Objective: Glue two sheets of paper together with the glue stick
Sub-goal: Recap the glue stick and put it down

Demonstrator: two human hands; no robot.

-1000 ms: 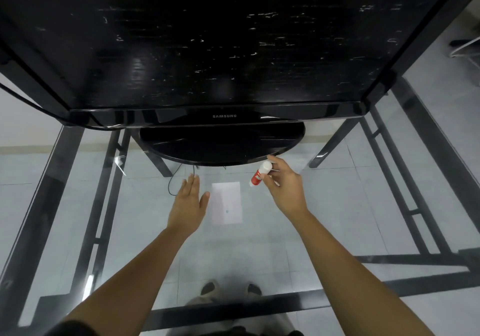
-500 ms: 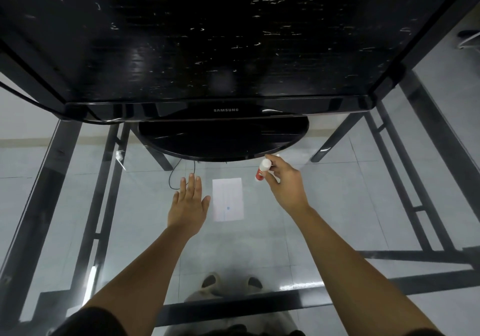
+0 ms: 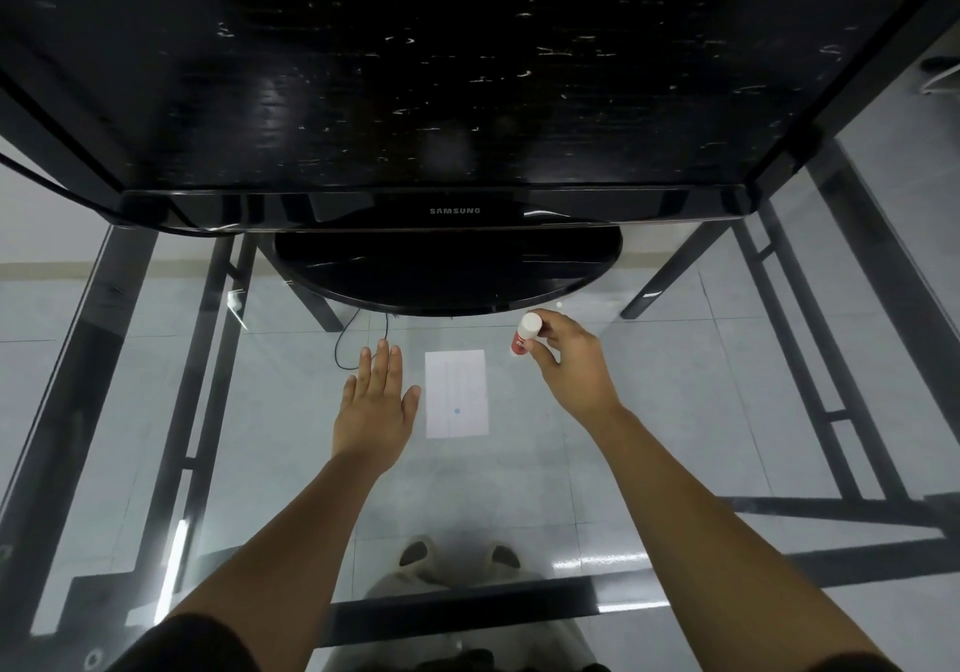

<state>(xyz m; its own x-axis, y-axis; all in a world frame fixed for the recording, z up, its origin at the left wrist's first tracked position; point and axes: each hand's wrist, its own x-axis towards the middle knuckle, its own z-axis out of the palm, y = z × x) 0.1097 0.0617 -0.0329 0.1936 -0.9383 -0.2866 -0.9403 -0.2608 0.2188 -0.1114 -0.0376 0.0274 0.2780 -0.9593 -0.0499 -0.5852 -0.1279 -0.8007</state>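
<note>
The left hand (image 3: pixel 376 406) lies flat and open on the glass surface (image 3: pixel 291 463), fingers extended away from the person, holding nothing. It sits just beside the left edge of the paper (image 3: pixel 456 394), apart from it by a narrow gap.

The paper lies flat on the surface between the two hands, its long axis running away from the person. Whether it is one sheet or two stacked cannot be told from this view. A small blue dot shows near its lower middle.

The right hand (image 3: pixel 569 359) is raised off the paper's far right corner, fingers closed around the glue stick (image 3: pixel 524 334). The stick is tilted, white cap uppermost and pointing up and left, red body below toward the paper. The cap appears to be on; no glue tip is visible.

Judgement: the governing relation is that the paper lies down and to the left of the glue stick, near but not under it. The right hand is the one equipped to apply glue; the left is nearer the sheet and placed to pin it. The cap likely has to come off first.

The monitor base (image 3: pixel 447 276) stands just beyond the paper.
</note>
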